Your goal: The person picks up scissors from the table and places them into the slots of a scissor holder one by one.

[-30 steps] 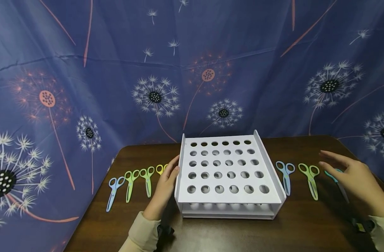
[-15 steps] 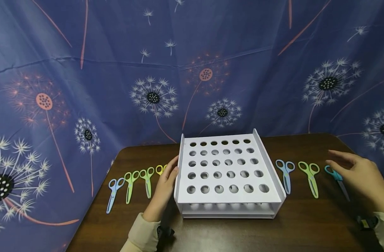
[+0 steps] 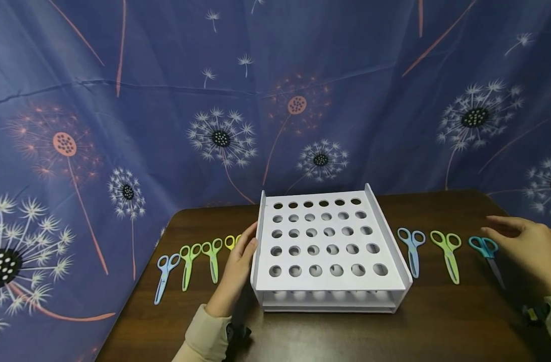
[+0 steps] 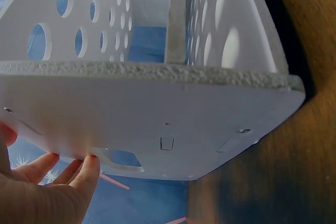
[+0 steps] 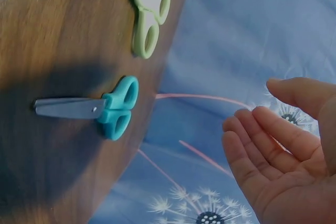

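A white rack (image 3: 322, 241) with rows of round holes stands on the table. My left hand (image 3: 235, 266) rests against its left side. In the left wrist view the fingertips (image 4: 90, 163) touch the side panel (image 4: 126, 114) by a cut-out slot. My right hand (image 3: 531, 246) hovers with nothing in it, fingers relaxed and thumb apart, just right of the teal scissors (image 3: 488, 254). Those scissors lie on the wood with grey blades toward me. Between them and the rack are green scissors (image 3: 450, 264) and blue scissors (image 3: 414, 259).
Left of the rack lie light blue scissors (image 3: 161, 284), two green pairs, the outer green scissors (image 3: 187, 271) among them, and yellow scissors partly hidden by my left hand. A blue dandelion-print cloth (image 3: 167, 115) hangs behind the brown table (image 3: 330, 337).
My right hand has moved right, away from over the teal scissors, whose handles now show fully. The left hand stays against the rack. The rack and the scissors have not moved.
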The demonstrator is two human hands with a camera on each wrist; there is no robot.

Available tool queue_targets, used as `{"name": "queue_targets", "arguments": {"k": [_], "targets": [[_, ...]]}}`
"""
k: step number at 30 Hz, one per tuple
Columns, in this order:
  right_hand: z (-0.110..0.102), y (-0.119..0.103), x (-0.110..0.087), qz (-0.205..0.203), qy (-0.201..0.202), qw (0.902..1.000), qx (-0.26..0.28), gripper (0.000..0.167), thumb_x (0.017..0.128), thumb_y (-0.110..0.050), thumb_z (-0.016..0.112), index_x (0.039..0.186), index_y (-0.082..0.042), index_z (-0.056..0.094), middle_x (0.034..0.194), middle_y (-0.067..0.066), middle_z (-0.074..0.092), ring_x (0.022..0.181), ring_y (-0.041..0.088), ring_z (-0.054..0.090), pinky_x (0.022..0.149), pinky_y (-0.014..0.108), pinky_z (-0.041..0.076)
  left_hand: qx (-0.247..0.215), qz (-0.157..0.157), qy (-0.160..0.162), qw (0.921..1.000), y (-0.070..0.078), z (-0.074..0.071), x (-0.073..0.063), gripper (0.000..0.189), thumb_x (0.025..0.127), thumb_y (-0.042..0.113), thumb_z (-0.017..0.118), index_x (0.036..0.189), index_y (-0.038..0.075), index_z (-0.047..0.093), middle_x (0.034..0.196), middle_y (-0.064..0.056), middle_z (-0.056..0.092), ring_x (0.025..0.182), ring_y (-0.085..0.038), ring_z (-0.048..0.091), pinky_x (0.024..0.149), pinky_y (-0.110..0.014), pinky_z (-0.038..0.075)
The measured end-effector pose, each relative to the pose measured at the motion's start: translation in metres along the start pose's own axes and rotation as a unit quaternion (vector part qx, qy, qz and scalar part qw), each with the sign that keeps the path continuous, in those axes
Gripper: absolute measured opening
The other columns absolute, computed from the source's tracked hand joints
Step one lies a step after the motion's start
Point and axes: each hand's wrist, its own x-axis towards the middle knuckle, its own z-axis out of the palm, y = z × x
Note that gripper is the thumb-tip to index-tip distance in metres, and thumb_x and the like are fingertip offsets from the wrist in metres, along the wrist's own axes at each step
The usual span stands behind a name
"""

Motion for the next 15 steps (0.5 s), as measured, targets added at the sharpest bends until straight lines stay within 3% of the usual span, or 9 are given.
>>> {"name": "queue_targets", "arguments": {"k": [2, 5, 8, 11, 15], "targets": [[0.0, 0.002, 0.002, 0.01, -0.004, 0.9999, -0.008, 0.05, 0.094, -0.033, 0.062, 0.12, 0.01, 0.059, 0.117, 0.044, 0.052, 0.05, 0.03, 0.052, 0.044, 0.031, 0.034, 0.0, 0.001, 0.003, 1.0, 0.001, 0.0, 0.0, 0.045, 0.104, 0.022, 0.044, 0.148, 0.014, 0.039, 0.148, -0.012, 0.044, 0.128, -0.029, 0.047, 0.093, -0.02, 0.044], [0.003, 0.007, 0.006, 0.027, -0.003, 0.9996, -0.01, 0.048, 0.096, -0.032, 0.059, 0.122, 0.009, 0.059, 0.112, 0.04, 0.058, 0.039, 0.016, 0.033, 0.04, 0.03, 0.027, 0.0, 0.001, 0.006, 1.0, 0.003, -0.001, 0.001, 0.045, 0.104, 0.023, 0.044, 0.148, 0.013, 0.039, 0.148, -0.012, 0.044, 0.129, -0.029, 0.046, 0.093, -0.02, 0.044], [0.006, 0.012, 0.008, 0.041, -0.005, 0.9991, -0.008, 0.047, 0.095, -0.03, 0.06, 0.122, 0.01, 0.059, 0.109, 0.041, 0.058, 0.041, 0.021, 0.038, 0.04, 0.031, 0.03, 0.002, -0.003, 0.005, 1.0, 0.003, -0.001, 0.0, 0.046, 0.104, 0.025, 0.044, 0.148, 0.014, 0.039, 0.149, -0.01, 0.043, 0.129, -0.028, 0.046, 0.093, -0.02, 0.043], [0.007, 0.018, 0.008, 0.057, -0.01, 0.9983, -0.006, 0.048, 0.094, -0.029, 0.063, 0.12, 0.011, 0.059, 0.113, 0.041, 0.056, 0.061, 0.04, 0.055, 0.048, 0.04, 0.04, 0.001, -0.004, 0.001, 1.0, 0.002, -0.001, 0.0, 0.046, 0.104, 0.025, 0.044, 0.148, 0.014, 0.039, 0.149, -0.011, 0.043, 0.129, -0.029, 0.046, 0.093, -0.02, 0.044], [0.008, 0.027, 0.008, 0.061, -0.013, 0.9981, 0.005, 0.048, 0.092, -0.026, 0.066, 0.118, 0.014, 0.058, 0.114, 0.041, 0.055, 0.088, 0.055, 0.057, 0.061, 0.05, 0.044, -0.005, -0.006, -0.004, 1.0, 0.002, 0.0, -0.001, 0.046, 0.104, 0.024, 0.043, 0.149, 0.014, 0.038, 0.149, -0.011, 0.042, 0.13, -0.029, 0.045, 0.094, -0.02, 0.043]]}}
